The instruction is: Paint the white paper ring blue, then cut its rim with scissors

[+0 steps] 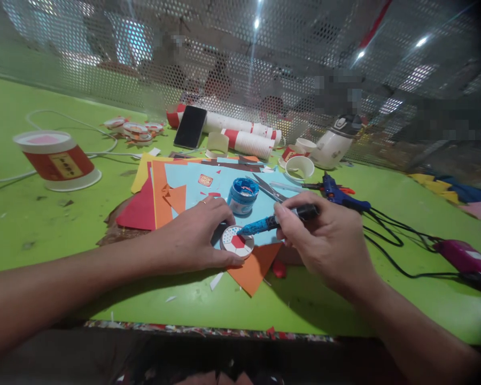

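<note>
My left hand (204, 232) grips a small white disc (227, 247) by its edge, thumb at the near side and fingers at the far side. The disc has a red centre, dark dividing lines and blue dots in its upper left part. In my right hand (320, 235) is a marker (291, 214) with a black barrel and a blue-smeared front end. Its tip touches or hovers just over the disc; I cannot tell which. Right behind the disc stands an open jar of blue paint (242, 199) on light blue paper (192, 174).
Scissors (269, 188) lie right of the jar. A blue glue gun (339, 192) with black cables is further right, near a magenta device (467, 262). At left stands a red-and-white paper cup (62, 163). A phone (190, 126) leans at the back near white rolls (248, 143).
</note>
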Demonstrator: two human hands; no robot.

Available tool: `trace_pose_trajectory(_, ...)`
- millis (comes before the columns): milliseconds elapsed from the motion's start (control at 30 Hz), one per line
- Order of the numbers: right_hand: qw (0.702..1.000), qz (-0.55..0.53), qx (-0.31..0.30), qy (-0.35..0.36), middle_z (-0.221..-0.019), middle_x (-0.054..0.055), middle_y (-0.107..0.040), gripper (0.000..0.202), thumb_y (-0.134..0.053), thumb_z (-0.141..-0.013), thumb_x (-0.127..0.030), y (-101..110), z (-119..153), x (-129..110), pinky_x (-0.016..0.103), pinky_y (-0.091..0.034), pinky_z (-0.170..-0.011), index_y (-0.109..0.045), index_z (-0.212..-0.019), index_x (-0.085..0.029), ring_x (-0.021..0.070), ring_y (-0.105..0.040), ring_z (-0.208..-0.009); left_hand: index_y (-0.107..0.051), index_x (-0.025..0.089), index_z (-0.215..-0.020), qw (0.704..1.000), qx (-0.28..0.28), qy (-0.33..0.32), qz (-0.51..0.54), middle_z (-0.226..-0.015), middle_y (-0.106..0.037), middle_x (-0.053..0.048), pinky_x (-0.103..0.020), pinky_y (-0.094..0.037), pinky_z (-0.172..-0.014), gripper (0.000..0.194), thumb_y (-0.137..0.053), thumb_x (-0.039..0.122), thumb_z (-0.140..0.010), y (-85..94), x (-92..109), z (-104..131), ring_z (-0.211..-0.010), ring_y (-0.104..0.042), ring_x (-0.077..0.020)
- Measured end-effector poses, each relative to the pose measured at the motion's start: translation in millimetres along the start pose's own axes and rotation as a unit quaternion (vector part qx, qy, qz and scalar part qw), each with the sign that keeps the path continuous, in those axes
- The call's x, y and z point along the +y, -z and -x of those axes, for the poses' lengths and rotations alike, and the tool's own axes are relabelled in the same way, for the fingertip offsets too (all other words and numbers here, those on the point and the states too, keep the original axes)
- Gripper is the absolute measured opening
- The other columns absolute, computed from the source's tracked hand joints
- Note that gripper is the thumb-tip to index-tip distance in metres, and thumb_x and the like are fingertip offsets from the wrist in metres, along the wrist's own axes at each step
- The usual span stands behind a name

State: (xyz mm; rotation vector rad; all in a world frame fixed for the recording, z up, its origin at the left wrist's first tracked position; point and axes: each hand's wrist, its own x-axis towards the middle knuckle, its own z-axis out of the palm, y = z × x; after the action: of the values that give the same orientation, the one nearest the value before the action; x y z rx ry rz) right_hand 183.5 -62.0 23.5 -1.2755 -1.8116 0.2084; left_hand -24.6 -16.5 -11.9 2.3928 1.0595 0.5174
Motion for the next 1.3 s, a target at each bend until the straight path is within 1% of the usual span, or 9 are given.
trace_pose_trajectory(167,1.000,-0.004,0.008,-0.025,-0.048,-0.005,-0.058,0.022,-0.063,-0.089,-0.032,-1.0,0.7,0.2,0.021,-0.040,-0.038,-0.062,-0.071,-0.019,0.0094,-0.052,-0.038,-0.061,0.017,-0.098,1.000,-0.003,0.006,-0.004,-0.107,-0.058,-0.010,-0.044,-0.047,-0.087,0.044,-0.075,0.050,-0.073,0.9,1.7,-0.6,-0.104,-0.053,-0.0312)
trace_pose_trajectory(233,0.998,-0.018,0.054,-0.026,-0.049,-0.004,-0.059,0.022,-0.064,-0.088,-0.031,1.2,0.0,-2.3,0.021,-0.043,-0.040,-0.063,-0.070,-0.019,0.0098,-0.054,-0.040,-0.060,0.017,-0.099,1.000,-0.003,0.006,-0.005,-0.109,-0.058,-0.011,-0.045,-0.047,-0.087,0.046,-0.076,0.051,-0.072,0.7,1.0,-0.3,-0.105,-0.053,-0.0314)
trace_pose_trajectory(333,0.987,-0.030,0.154,-0.026,-0.050,-0.005,-0.059,0.021,-0.066,-0.087,-0.030,6.0,-0.9,-5.0,0.021,-0.045,-0.042,-0.063,-0.069,-0.020,0.0098,-0.054,-0.042,-0.060,0.017,-0.101,1.000,-0.008,0.008,-0.007,-0.109,-0.058,-0.010,-0.044,-0.047,-0.088,0.048,-0.077,0.051,-0.072,0.0,-0.5,0.4,-0.105,-0.054,-0.0313)
trace_pose_trajectory(400,0.983,-0.032,0.179,-0.021,-0.048,-0.006,-0.059,0.020,-0.068,-0.086,-0.030,7.7,-1.3,-5.0,0.021,-0.043,-0.040,-0.064,-0.068,-0.021,0.0095,-0.053,-0.041,-0.060,0.017,-0.100,1.000,-0.007,0.007,-0.007,-0.108,-0.058,-0.010,-0.044,-0.047,-0.088,0.047,-0.077,0.051,-0.072,-0.3,-1.1,0.8,-0.105,-0.054,-0.0309)
trace_pose_trajectory(600,0.985,-0.071,0.158,-0.015,-0.049,-0.007,-0.058,0.019,-0.068,-0.087,-0.025,4.9,-1.7,-4.1,0.021,-0.042,-0.040,-0.063,-0.069,-0.021,0.0085,-0.052,-0.042,-0.059,0.017,-0.097,1.000,0.001,0.000,0.006,-0.109,-0.057,-0.009,-0.042,-0.046,-0.087,0.044,-0.076,0.050,-0.073,0.0,-0.4,0.6,-0.104,-0.054,-0.0292)
trace_pose_trajectory(767,0.984,-0.099,0.149,-0.014,-0.053,-0.006,-0.059,0.018,-0.066,-0.089,-0.024,5.4,-1.9,-5.0,0.023,-0.046,-0.044,-0.062,-0.072,-0.022,0.0093,-0.055,-0.045,-0.058,0.017,-0.098,1.000,0.001,-0.003,0.010,-0.108,-0.055,-0.010,-0.042,-0.046,-0.087,0.043,-0.074,0.051,-0.076,0.5,0.0,0.5,-0.103,-0.053,-0.0284)
trace_pose_trajectory(1000,0.979,-0.128,0.160,-0.018,-0.061,-0.004,-0.063,0.007,-0.069,-0.087,-0.024,3.7,-4.4,-2.0,0.023,-0.050,-0.047,-0.067,-0.080,-0.023,0.0105,-0.060,-0.050,-0.058,0.018,-0.096,1.000,-0.004,0.007,0.008,-0.107,-0.057,-0.009,-0.041,-0.045,-0.085,0.044,-0.072,0.054,-0.076,0.6,-1.6,1.2,-0.101,-0.052,-0.0278)
trace_pose_trajectory(1133,0.976,-0.142,0.162,-0.011,-0.062,-0.005,-0.063,0.005,-0.069,-0.086,-0.023,4.6,-5.4,-1.8,0.024,-0.050,-0.050,-0.069,-0.081,-0.023,0.0102,-0.059,-0.051,-0.057,0.017,-0.103,1.000,-0.005,0.024,0.007,-0.107,-0.056,-0.008,-0.041,-0.046,-0.083,0.050,-0.072,0.056,-0.075,1.9,1.2,2.9,-0.098,-0.053,-0.0275)
trace_pose_trajectory(1300,0.970,-0.183,0.157,-0.007,-0.061,-0.005,-0.061,0.005,-0.069,-0.087,-0.025,6.1,-6.6,2.1,0.024,-0.050,-0.050,-0.070,-0.082,-0.023,0.0101,-0.059,-0.052,-0.056,0.017,-0.116,1.000,-0.013,0.008,0.006,-0.116,-0.055,-0.011,-0.048,-0.045,-0.094,0.052,-0.070,0.048,-0.077,2.9,2.9,5.9,-0.110,-0.052,-0.0311)
